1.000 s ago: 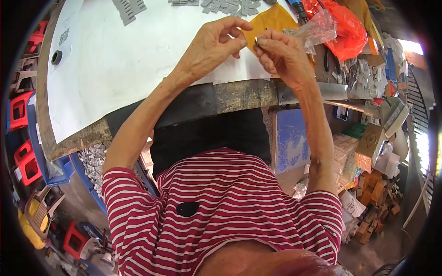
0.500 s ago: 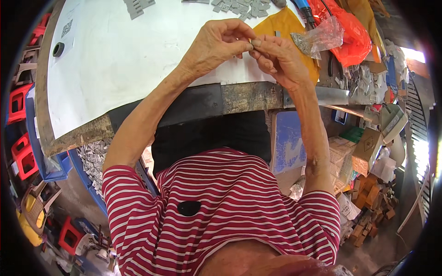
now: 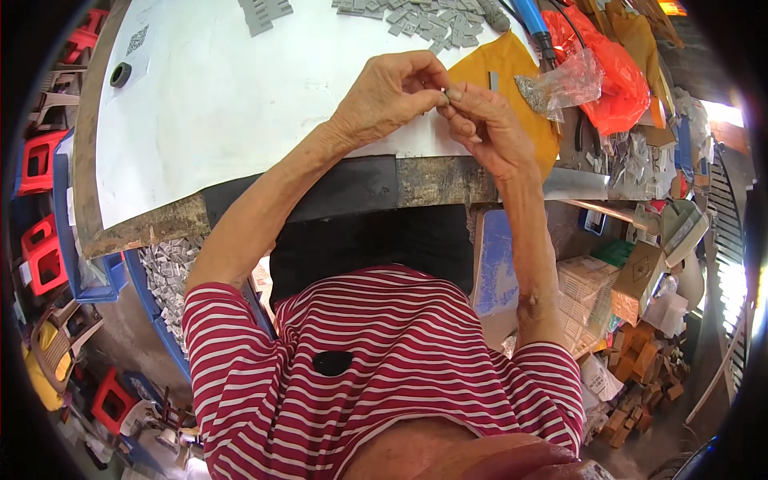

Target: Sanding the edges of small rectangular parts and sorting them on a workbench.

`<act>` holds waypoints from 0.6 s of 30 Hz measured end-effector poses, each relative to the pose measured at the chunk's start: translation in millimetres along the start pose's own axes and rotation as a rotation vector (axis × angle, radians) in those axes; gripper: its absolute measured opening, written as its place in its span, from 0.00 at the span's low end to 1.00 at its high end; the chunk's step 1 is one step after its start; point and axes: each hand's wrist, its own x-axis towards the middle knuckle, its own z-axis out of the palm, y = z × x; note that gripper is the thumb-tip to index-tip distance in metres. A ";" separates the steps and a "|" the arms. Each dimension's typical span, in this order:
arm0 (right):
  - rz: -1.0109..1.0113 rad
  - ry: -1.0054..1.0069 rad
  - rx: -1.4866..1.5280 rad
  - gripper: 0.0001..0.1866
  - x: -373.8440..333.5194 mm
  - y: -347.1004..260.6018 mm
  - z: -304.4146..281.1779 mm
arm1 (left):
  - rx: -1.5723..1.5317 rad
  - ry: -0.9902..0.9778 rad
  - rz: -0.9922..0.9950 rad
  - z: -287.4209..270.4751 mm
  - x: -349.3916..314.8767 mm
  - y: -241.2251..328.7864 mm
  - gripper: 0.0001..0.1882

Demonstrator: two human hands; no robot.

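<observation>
My left hand [image 3: 394,96] and my right hand [image 3: 494,128] meet fingertip to fingertip above the near part of the white sheet [image 3: 240,104]. Thumbs and forefingers of both are pinched together. Something tiny seems to sit between them, but the fingers cover it and its kind does not show. Beyond the hands lie loose flat grey pieces [image 3: 440,24], and a row of joined grey pieces [image 3: 264,12] is farther left. Beside my right hand, a small grey bar [image 3: 494,81] rests on a yellow cloth [image 3: 480,60].
A clear bag of tiny metal parts [image 3: 538,98] lies on the cloth's right side, by a red plastic bag [image 3: 620,88] and a blue-handled tool [image 3: 532,20]. A black ring [image 3: 121,75] sits at left. Below the table's left edge, a blue bin [image 3: 148,296] holds many grey pieces.
The whole view has shifted slightly, so the table appears lower. My hands stay pinched together with only a slight change in the fingers. The grey bar on the cloth shows more fully.
</observation>
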 end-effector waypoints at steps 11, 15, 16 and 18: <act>-0.169 0.174 -0.096 0.06 -52.9 30.3 18.8 | 0.584 0.140 0.015 -3.7 27.9 -9.3 0.07; -0.096 0.103 -0.115 0.05 -66.1 45.1 23.3 | 0.869 0.186 0.072 6.3 47.2 -19.3 0.08; -0.089 0.088 -0.115 0.04 -67.7 48.7 23.0 | 0.954 0.239 0.077 11.3 49.9 -22.5 0.09; -0.089 0.069 -0.089 0.04 -69.7 55.3 21.2 | 1.040 0.294 0.080 16.2 54.7 -28.6 0.10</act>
